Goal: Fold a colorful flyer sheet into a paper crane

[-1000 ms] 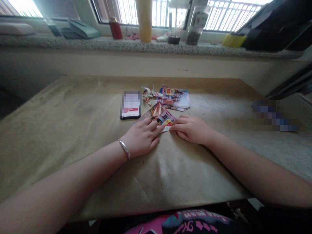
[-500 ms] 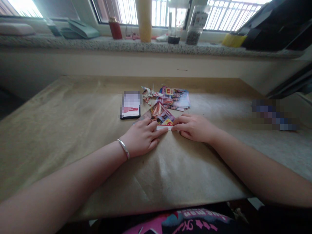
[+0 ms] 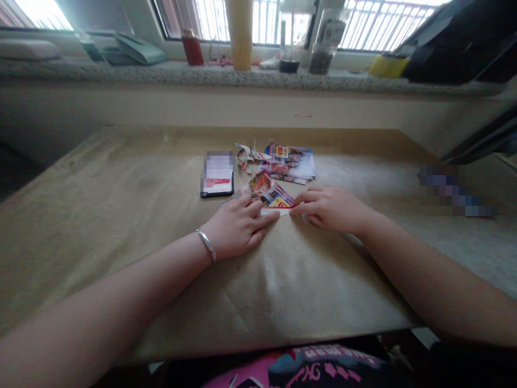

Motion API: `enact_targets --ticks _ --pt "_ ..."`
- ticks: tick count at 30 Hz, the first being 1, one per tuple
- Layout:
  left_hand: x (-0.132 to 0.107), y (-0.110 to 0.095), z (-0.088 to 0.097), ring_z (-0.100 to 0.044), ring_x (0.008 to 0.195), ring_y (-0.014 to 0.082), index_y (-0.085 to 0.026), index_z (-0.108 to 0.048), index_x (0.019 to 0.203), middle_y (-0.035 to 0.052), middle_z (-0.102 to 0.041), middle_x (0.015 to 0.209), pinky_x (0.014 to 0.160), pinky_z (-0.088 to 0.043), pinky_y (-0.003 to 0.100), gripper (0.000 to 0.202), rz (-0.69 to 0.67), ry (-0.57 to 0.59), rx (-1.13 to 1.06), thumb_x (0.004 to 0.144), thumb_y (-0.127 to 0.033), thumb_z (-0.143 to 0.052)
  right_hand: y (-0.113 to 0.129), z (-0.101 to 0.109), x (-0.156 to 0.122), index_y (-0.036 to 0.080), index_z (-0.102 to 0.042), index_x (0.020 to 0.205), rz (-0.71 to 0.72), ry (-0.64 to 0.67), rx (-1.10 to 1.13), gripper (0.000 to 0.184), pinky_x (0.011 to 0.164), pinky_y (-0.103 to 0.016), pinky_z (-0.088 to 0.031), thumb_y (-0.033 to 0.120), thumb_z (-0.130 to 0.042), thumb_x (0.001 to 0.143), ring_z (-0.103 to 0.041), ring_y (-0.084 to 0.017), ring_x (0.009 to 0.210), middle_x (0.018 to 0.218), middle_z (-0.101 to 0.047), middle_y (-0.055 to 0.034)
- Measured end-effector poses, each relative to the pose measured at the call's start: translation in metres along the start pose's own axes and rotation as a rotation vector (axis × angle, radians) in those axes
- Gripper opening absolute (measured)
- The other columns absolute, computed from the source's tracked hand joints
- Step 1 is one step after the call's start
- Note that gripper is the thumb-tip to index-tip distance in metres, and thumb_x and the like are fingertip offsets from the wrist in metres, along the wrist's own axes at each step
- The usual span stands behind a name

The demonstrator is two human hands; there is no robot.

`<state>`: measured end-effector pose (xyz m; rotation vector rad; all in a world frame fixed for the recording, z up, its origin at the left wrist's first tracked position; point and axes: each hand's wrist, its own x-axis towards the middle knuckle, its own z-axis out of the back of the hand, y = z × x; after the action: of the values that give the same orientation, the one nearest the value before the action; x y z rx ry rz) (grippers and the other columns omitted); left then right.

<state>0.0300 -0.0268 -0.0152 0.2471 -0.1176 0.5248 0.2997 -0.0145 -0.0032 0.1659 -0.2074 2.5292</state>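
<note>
While flat, paper (image 3: pixel 270 193) edge under hands (image 3: pixel 238 226) (image 3: pixel 331 209)

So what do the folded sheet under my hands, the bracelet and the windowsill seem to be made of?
Folded sheet: thin printed paper, perhaps glossy; it has colour pictures and a white strip along the near edge. Bracelet: probably silvery, polished metal, judging by its bright glints. Windowsill: looks like granite or an imitation, from its grey speckled front edge; finish unclear.

The leaflet stack (image 3: pixel 298 164) seemingly shows "6.89", the folded leaflet (image 3: pixel 266 189) "6"; lettering (image 3: pixel 335 354) on the shirt (image 3: pixel 258 373) is unclear.
</note>
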Motion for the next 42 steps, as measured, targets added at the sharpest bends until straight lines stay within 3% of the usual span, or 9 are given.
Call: enact_targets --ticks 29,36,39,42 --pt "-0.001 0.0 -0.001 -0.045 0.104 0.0257 -0.025 -0.045 0.137 0.0099 -0.055 0.109 0.095 -0.037 0.041 0.045 0.018 0.011 -0.019 0.094 -0.037 -0.039 -0.018 0.009 -0.016 0.03 -0.072 0.099 -0.084 0.06 -0.054 0.038 0.071 -0.029 -0.045 0.008 -0.052 0.075 -0.065 -0.019 0.091 0.114 -0.067 -0.0019" --pt "0.0 0.0 0.0 -0.045 0.104 0.0256 -0.025 -0.045 0.137 0.0103 -0.055 0.109 0.096 -0.036 0.042 0.045 0.011 0.008 -0.018 0.094 -0.038 -0.038 -0.009 0.002 -0.016 0.024 -0.073 0.086 -0.232 -0.095 0.063 0.03 0.075 -0.029 -0.048 0.01 -0.048 0.079 -0.064 -0.018 0.092 0.107 -0.07 -0.0008" --pt "0.0 0.0 0.0 -0.045 0.104 0.0258 -0.025 -0.045 0.137 0.0104 -0.055 0.11 0.095 -0.038 0.041 0.046 0.012 0.012 -0.015 0.094 -0.038 -0.038 -0.002 -0.001 -0.01 0.023 -0.072 0.095 -0.136 -0.121 0.131 0.032 0.086 -0.033 -0.047 0.009 -0.047 0.079 -0.061 -0.019 0.095 0.105 -0.07 -0.0025" --pt "0.0 0.0 0.0 -0.046 0.104 0.0256 -0.024 -0.045 0.136 0.0105 -0.055 0.109 0.096 -0.037 0.042 0.045 0.006 0.003 -0.007 0.094 -0.038 -0.038 0.003 -0.003 -0.005 0.023 -0.071 0.1 -0.076 -0.082 0.144 0.032 0.085 -0.034 -0.047 0.012 -0.049 0.081 -0.059 -0.02 0.096 0.104 -0.07 -0.0034"
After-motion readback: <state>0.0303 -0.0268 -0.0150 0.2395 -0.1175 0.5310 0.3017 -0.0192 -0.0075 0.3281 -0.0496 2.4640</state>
